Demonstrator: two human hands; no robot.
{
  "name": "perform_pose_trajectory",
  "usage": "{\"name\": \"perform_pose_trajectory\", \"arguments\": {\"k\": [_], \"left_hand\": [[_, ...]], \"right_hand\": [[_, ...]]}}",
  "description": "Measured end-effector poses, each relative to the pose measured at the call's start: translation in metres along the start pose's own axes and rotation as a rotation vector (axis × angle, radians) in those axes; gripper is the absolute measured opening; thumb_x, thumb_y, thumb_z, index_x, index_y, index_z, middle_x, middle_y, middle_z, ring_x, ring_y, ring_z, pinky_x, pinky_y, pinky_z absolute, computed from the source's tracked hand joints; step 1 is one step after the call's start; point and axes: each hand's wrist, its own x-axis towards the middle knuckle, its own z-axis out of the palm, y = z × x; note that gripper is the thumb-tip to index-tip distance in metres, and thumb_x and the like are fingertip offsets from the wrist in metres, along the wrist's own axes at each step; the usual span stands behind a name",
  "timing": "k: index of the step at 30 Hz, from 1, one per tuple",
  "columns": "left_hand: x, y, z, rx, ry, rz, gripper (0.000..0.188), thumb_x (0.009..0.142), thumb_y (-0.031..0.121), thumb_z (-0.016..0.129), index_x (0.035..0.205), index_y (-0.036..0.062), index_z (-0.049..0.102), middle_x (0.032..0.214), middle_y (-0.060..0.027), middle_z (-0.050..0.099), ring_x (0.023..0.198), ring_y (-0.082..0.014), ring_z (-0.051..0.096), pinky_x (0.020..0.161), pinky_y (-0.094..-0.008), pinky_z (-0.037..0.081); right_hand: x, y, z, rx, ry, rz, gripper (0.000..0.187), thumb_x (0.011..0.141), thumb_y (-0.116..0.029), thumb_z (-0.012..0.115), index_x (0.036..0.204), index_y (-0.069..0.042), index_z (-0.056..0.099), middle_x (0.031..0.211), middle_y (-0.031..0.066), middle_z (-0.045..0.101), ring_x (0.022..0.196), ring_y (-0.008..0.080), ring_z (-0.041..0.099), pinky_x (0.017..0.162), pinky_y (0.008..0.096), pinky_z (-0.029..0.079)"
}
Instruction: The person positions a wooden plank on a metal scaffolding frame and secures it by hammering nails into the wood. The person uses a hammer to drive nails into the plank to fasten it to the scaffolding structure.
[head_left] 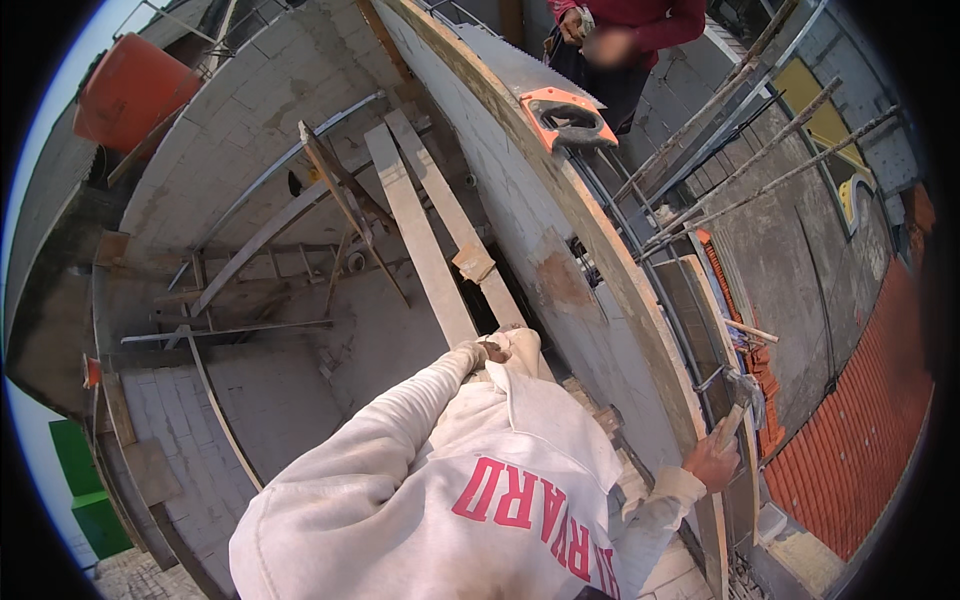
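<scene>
My right hand is closed round the wooden handle of a hammer. Its metal head is up beside the steel bars and the board along the wall's top. My left hand rests against my light trousers near the knee, partly covered by the sleeve; how its fingers lie is too dark and small to make out. Further along the wall, a handsaw with an orange and black grip lies over the timber edge. Steel bars run along the board's right side.
Two long planks bridge the drop below me, with a small wood block on one. Loose timbers lean lower left. A person in a maroon top stands beyond the saw. Orange roof tiles spread at right; a red-orange tank stands far left.
</scene>
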Motion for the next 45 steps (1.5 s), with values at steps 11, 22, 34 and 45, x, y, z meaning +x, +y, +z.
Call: {"name": "perform_pose_trajectory", "arguments": {"k": [11,22,34,45], "left_hand": [[0.016,-0.04,-0.008,0.438,0.187,0.413,0.025,0.098,0.031,0.057,0.103,0.0131,0.073,0.107,-0.0179,0.077,0.105,-0.0401,0.072,0.092,-0.0503,0.056],[0.087,-0.032,-0.054,0.909,-0.143,0.072,0.045,0.095,0.05,0.059,0.123,0.0194,0.076,0.125,-0.0131,0.075,0.116,-0.0326,0.072,0.097,-0.0421,0.057],[0.128,0.004,-0.048,0.907,0.016,0.03,0.053,0.096,0.057,0.055,0.122,0.0156,0.075,0.124,-0.0142,0.075,0.113,-0.0344,0.072,0.092,-0.0442,0.058],[0.175,-0.029,0.003,0.763,0.117,-0.05,0.058,0.098,0.059,0.051,0.124,0.0122,0.072,0.127,-0.0155,0.073,0.114,-0.0344,0.071,0.091,-0.0448,0.058]], "right_hand": [[0.002,-0.002,-0.004,0.149,0.2,-0.235,0.024,0.088,-0.033,0.083,0.094,-0.011,0.078,0.083,0.0141,0.07,0.077,0.036,0.068,0.07,0.0455,0.055],[-0.008,0.008,-0.009,0.197,0.187,-0.13,0.019,0.075,-0.02,0.079,0.087,-0.011,0.068,0.081,0.0076,0.065,0.075,0.0312,0.065,0.06,0.0431,0.053],[-0.007,0.005,-0.01,0.27,0.227,-0.088,0.024,0.069,-0.01,0.083,0.091,-0.006,0.073,0.09,0.0065,0.072,0.082,0.0294,0.066,0.07,0.0414,0.056],[-0.006,0.003,-0.005,0.261,0.231,-0.121,0.026,0.068,0.0,0.077,0.093,-0.004,0.071,0.087,0.0115,0.072,0.079,0.0333,0.067,0.068,0.0416,0.056]]}}
